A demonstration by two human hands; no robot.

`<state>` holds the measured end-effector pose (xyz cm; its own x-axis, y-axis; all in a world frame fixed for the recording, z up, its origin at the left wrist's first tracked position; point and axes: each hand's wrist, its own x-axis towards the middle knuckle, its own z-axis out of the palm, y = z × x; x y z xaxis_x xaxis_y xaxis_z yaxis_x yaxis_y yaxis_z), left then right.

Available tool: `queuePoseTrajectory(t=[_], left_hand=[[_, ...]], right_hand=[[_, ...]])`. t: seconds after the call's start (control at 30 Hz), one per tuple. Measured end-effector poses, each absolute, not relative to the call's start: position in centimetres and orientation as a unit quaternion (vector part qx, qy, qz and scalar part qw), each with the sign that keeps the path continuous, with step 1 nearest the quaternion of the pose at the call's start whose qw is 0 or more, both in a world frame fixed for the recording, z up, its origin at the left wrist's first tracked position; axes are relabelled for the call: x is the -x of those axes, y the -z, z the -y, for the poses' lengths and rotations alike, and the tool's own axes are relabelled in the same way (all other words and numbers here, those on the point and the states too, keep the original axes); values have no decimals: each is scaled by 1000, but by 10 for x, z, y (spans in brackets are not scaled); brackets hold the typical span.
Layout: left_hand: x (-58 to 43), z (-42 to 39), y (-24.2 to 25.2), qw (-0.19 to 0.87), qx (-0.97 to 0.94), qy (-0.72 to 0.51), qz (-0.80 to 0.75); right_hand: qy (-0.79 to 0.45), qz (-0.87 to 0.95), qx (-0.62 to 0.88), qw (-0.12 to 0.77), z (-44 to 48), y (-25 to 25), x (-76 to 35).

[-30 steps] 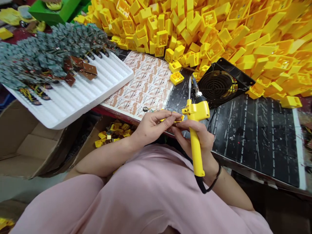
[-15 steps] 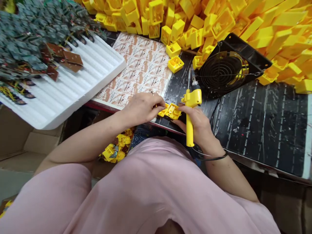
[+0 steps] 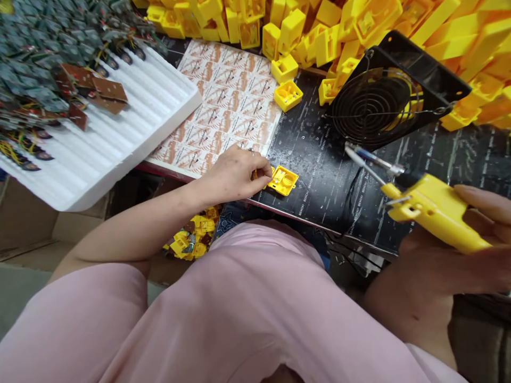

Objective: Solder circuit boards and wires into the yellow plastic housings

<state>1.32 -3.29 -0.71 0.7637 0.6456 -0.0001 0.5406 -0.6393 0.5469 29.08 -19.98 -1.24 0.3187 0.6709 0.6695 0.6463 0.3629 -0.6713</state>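
Observation:
At the table's front edge lies a small yellow plastic case [image 3: 284,181], opened out with its hollow side up. My left hand [image 3: 238,173], a ring on one finger, pinches the case's left part between thumb and fingertips, hiding much of it. On the right, well apart from the case, my right hand [image 3: 465,263] is wrapped round a yellow soldering gun [image 3: 437,210]. The gun's metal tip and a thin tube beside it point up and left, towards the black fan.
A black fan [image 3: 369,109] with a wire guard stands before a heap of yellow cases [image 3: 293,29]. A sheet of printed stickers [image 3: 235,96] lies left of centre. Circuit boards with wires [image 3: 48,64] fill part of a white foam tray [image 3: 159,111]. More yellow cases [image 3: 194,239] sit below the table.
My right hand has left the case and swung right with the soldering gun, whose tip has turned from upright to up-left. My left hand stays on the case. The view has shifted slightly.

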Motion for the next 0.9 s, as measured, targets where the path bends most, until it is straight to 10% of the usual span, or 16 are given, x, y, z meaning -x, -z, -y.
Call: queuePoseTrajectory(t=[0.13,0.9], left_hand=[[-20,33,5,209,-921,-66,-323],[-41,24,-14,95,-955,80,-270]], right_hand=[[48,460,567,682,191,25,-272],[-66,756,448,472,195,6,-239]])
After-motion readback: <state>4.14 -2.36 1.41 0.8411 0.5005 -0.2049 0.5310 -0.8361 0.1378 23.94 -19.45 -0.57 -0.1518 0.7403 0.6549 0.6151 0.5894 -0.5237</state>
